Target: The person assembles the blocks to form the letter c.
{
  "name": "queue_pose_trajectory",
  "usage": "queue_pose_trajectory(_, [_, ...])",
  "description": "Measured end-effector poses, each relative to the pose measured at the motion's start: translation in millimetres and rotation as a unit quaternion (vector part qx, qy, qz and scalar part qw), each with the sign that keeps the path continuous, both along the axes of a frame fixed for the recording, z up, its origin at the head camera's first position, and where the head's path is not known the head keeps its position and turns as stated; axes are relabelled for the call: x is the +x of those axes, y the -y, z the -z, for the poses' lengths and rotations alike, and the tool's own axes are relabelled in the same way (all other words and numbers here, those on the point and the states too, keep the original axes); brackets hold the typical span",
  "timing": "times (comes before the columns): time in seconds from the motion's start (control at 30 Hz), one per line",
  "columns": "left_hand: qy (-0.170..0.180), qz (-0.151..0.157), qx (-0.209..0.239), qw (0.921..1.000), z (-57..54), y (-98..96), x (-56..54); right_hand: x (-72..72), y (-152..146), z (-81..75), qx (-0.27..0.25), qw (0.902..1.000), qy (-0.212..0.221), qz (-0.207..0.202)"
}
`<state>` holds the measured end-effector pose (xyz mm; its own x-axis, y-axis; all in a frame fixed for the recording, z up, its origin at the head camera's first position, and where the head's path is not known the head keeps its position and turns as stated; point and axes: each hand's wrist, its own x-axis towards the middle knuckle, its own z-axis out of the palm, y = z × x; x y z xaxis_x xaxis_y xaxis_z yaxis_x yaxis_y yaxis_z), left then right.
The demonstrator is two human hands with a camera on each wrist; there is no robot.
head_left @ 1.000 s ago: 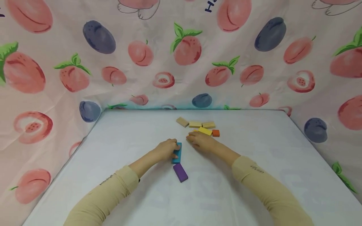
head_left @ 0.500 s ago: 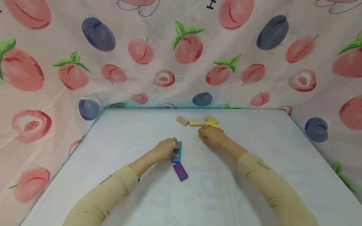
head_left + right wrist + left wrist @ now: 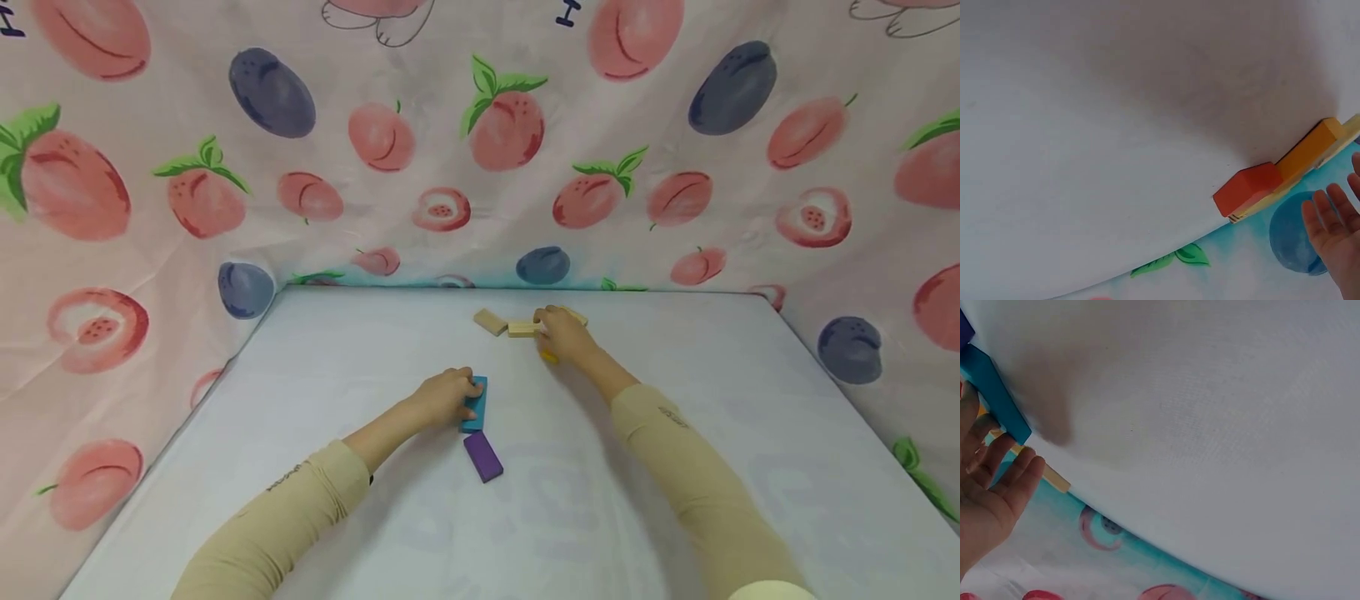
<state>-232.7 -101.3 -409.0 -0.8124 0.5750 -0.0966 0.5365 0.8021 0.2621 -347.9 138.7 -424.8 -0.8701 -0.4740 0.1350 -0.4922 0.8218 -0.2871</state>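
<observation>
On the table (image 3: 360, 358), the left grip (image 3: 442, 397) pinches the blue block (image 3: 480, 403). The purple block (image 3: 483, 456) is at the blue one's six o'clock. At its two o'clock, the right grip (image 3: 564, 335) is over more blocks; I can't tell if it holds any. An orange block (image 3: 550, 357) peeks out at its seven o'clock, and a wooden block (image 3: 491, 322) lies at nine.

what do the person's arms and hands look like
The left sleeve and right sleeve are plain beige, each with small dark lettering near the cuff, too small to read. Both stop short of the wrists. The left hand and right hand wear no gloves.
</observation>
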Motion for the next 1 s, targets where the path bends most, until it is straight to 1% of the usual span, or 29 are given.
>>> queue_pose_trajectory(0.13, [-0.003,0.000,0.004,1.0000,1.8,0.9,0.0,-11.2,4.4,-1.8,-0.012,0.9999,0.008,0.005])
queue_pose_trajectory(0.17, [-0.003,0.000,0.006,1.0000,2.0,1.1,-0.4,-7.8,8.0,-9.2,-0.010,0.9997,0.019,0.012])
queue_pose_trajectory(0.23, [0.003,-0.004,0.008,1.0000,2.3,1.6,-0.6,-11.5,10.2,-10.4,-0.009,0.9996,0.024,0.012])
queue_pose_trajectory(0.37, [0.018,-0.012,0.016,0.9996,3.4,2.6,0.9,-14.7,13.7,-12.6,-0.008,0.9977,0.064,0.019])
queue_pose_trajectory(0.43, [0.021,-0.011,0.021,0.9995,4.6,3.0,1.6,-16.1,14.6,-12.4,-0.012,0.9961,0.084,0.023])
queue_pose_trajectory(0.53, [0.022,-0.008,0.032,0.9992,6.2,3.2,2.2,-18.2,15.7,-11.2,-0.017,0.9944,0.102,0.025])
queue_pose_trajectory(0.77, [0.024,-0.010,0.035,0.9990,7.8,4.1,1.2,-24.3,17.4,-6.1,-0.001,0.9926,0.121,0.012])
queue_pose_trajectory(1.0, [0.025,-0.009,0.038,0.9989,8.3,5.3,0.4,-28.3,17.8,-2.0,0.012,0.9899,0.141,0.015])
